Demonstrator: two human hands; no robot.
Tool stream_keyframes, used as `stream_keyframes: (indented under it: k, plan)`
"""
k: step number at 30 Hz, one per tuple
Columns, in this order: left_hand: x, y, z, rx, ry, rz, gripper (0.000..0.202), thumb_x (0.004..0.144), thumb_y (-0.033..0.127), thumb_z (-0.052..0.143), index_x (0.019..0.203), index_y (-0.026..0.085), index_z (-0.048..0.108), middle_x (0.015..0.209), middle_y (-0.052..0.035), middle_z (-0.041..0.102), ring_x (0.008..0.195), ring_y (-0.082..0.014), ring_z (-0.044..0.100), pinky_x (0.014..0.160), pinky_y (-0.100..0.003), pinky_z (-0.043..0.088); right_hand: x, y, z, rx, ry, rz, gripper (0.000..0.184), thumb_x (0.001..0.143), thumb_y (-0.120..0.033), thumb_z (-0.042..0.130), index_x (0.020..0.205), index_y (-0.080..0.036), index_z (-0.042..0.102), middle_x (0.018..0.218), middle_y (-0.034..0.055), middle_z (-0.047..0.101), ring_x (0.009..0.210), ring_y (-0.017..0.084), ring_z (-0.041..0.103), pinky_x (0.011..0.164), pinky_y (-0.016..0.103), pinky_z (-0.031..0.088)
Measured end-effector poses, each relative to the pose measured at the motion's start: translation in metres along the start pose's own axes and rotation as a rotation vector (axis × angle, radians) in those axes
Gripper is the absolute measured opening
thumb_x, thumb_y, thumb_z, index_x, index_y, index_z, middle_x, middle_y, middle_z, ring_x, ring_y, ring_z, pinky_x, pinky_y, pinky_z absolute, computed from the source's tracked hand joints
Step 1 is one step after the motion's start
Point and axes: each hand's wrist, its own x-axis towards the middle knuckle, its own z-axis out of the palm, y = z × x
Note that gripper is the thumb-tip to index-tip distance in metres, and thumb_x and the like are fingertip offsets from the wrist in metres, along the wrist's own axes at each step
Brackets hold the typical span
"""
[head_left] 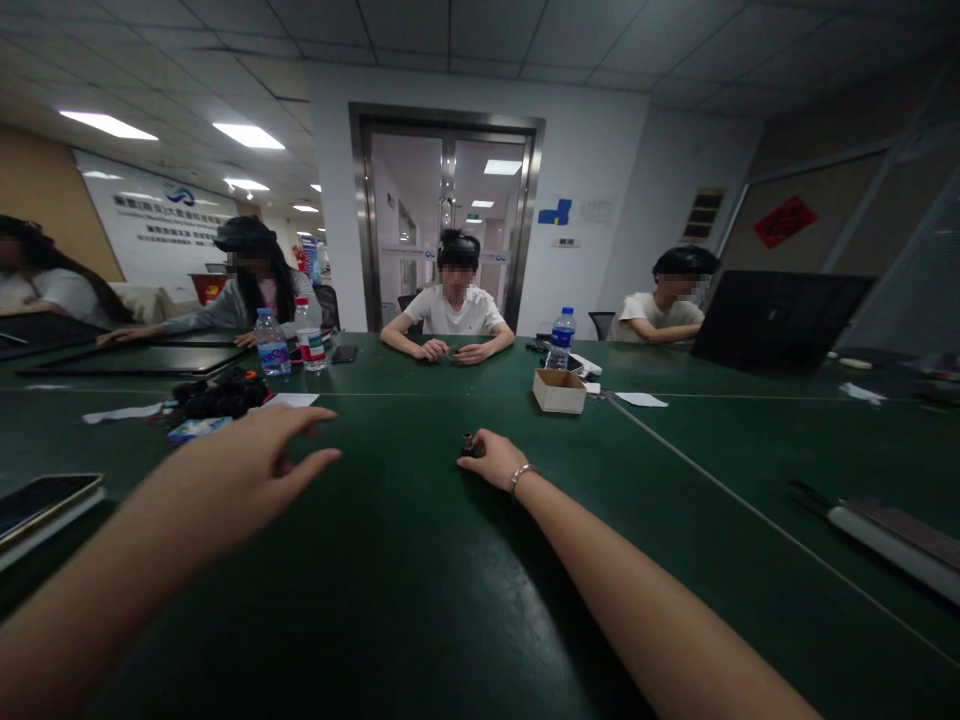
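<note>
My left hand (247,460) hovers over the dark green table (420,580), fingers stretched out and apart, holding nothing; it points toward a white paper (291,400) and a black bundle (221,395). Farther right, my right hand (491,458) rests on the table with a bracelet at the wrist. Its fingers curl round a small dark object (467,442), too small to name.
A small cardboard box (559,390) stands beyond my right hand. Water bottles (271,343) stand at the left and another bottle (560,339) at the centre. A phone (41,500) lies at the left edge, a laptop (776,320) at the right. Several people sit across the table.
</note>
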Motion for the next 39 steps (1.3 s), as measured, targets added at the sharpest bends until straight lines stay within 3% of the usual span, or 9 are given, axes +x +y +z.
stream_keyframes:
  k: [4, 6, 10, 15, 20, 27, 31, 39]
  plan:
    - [0.061, 0.057, 0.060, -0.014, -0.082, 0.321, 0.034, 0.077, 0.039, 0.051, 0.109, 0.030, 0.055, 0.110, -0.0024, 0.055, 0.094, -0.0216, 0.056, 0.078, -0.031, 0.044, 0.013, -0.007, 0.011, 0.043, 0.014, 0.000, 0.035, 0.064, -0.050, 0.065, 0.087, -0.024, 0.057, 0.086, 0.0002, 0.062, 0.076, 0.017, 0.058, 0.058, 0.024, 0.038]
    - [0.084, 0.073, 0.093, -0.080, -0.083, 0.374, 0.041, 0.074, 0.033, 0.055, 0.115, 0.029, 0.052, 0.113, -0.0051, 0.053, 0.099, -0.0236, 0.053, 0.083, -0.032, 0.043, 0.015, -0.008, 0.017, 0.051, 0.054, -0.006, 0.035, 0.066, -0.051, 0.064, 0.088, -0.024, 0.057, 0.085, 0.0004, 0.062, 0.077, 0.016, 0.058, 0.060, 0.024, 0.038]
    - [0.112, 0.086, 0.145, -0.330, -0.044, 0.401, 0.043, 0.076, 0.021, 0.052, 0.119, 0.026, 0.050, 0.116, -0.0063, 0.050, 0.107, -0.0211, 0.049, 0.093, -0.031, 0.037, 0.015, -0.006, 0.022, 0.027, 0.090, -0.024, 0.034, 0.068, -0.051, 0.061, 0.089, -0.025, 0.057, 0.081, 0.0001, 0.063, 0.076, 0.017, 0.058, 0.061, 0.025, 0.039]
    - [0.116, 0.091, 0.187, -0.660, 0.017, 0.390, 0.030, 0.080, 0.018, 0.047, 0.105, 0.027, 0.059, 0.100, -0.0021, 0.059, 0.095, -0.0164, 0.055, 0.087, -0.028, 0.043, 0.014, -0.006, 0.021, 0.022, 0.096, -0.047, 0.039, 0.071, -0.049, 0.060, 0.101, -0.024, 0.056, 0.091, 0.0030, 0.063, 0.082, 0.019, 0.059, 0.064, 0.025, 0.040]
    - [0.109, 0.085, 0.202, -0.861, 0.045, 0.310, 0.027, 0.077, 0.016, 0.051, 0.100, 0.026, 0.061, 0.100, -0.0015, 0.061, 0.090, -0.0155, 0.058, 0.085, -0.030, 0.046, 0.010, -0.009, 0.017, 0.046, 0.083, -0.085, 0.038, 0.072, -0.052, 0.057, 0.101, -0.028, 0.059, 0.089, 0.0012, 0.061, 0.079, 0.018, 0.057, 0.062, 0.025, 0.040]
    - [0.116, 0.070, 0.210, -1.195, -0.100, 0.099, 0.024, 0.072, 0.027, 0.059, 0.094, 0.017, 0.062, 0.094, -0.0056, 0.064, 0.081, -0.0169, 0.062, 0.075, -0.031, 0.052, 0.012, -0.003, 0.020, 0.168, 0.207, -0.158, 0.026, 0.069, -0.041, 0.064, 0.091, -0.027, 0.063, 0.085, 0.0002, 0.056, 0.078, 0.014, 0.054, 0.069, 0.024, 0.041]
    - [0.121, 0.063, 0.216, -1.238, -0.176, 0.039, 0.025, 0.066, 0.026, 0.066, 0.089, 0.015, 0.064, 0.089, -0.0070, 0.065, 0.075, -0.0166, 0.062, 0.076, -0.033, 0.052, 0.017, 0.002, 0.025, 0.283, 0.223, -0.190, 0.025, 0.070, -0.036, 0.062, 0.092, -0.025, 0.062, 0.082, -0.0009, 0.059, 0.077, 0.013, 0.055, 0.072, 0.025, 0.043]
    - [0.124, 0.061, 0.221, -1.239, -0.162, 0.044, 0.025, 0.067, 0.030, 0.067, 0.086, 0.015, 0.065, 0.078, -0.0061, 0.065, 0.072, -0.0156, 0.062, 0.073, -0.030, 0.051, 0.026, 0.005, 0.034, 0.655, 0.136, -0.177, 0.028, 0.063, -0.020, 0.066, 0.091, -0.016, 0.060, 0.076, -0.0003, 0.060, 0.047, 0.007, 0.052, 0.046, 0.019, 0.045]
